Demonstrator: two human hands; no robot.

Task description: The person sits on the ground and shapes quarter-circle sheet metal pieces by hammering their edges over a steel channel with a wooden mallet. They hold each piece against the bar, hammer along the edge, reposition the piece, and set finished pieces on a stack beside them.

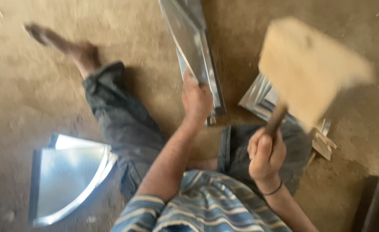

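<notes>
Head view, left to right. A curved sheet-metal piece (67, 176) lay on the dirt floor (17, 86) at near left, beside the seated person's outstretched leg (116, 116). At centre, the left hand (196, 101) gripped the near end of a long folded metal strip (193, 47), fingers closed around its edge; the strip ran away toward the far side. The right hand (266, 155) was closed round the handle of a wooden mallet (309, 71), raised and blurred, its head above a stack of metal pieces (260, 99) at right. Judgement: a sound blow would call for the strip pinned flat, the mallet face landing square, and the holding fingers kept well apart from the strike line
</notes>
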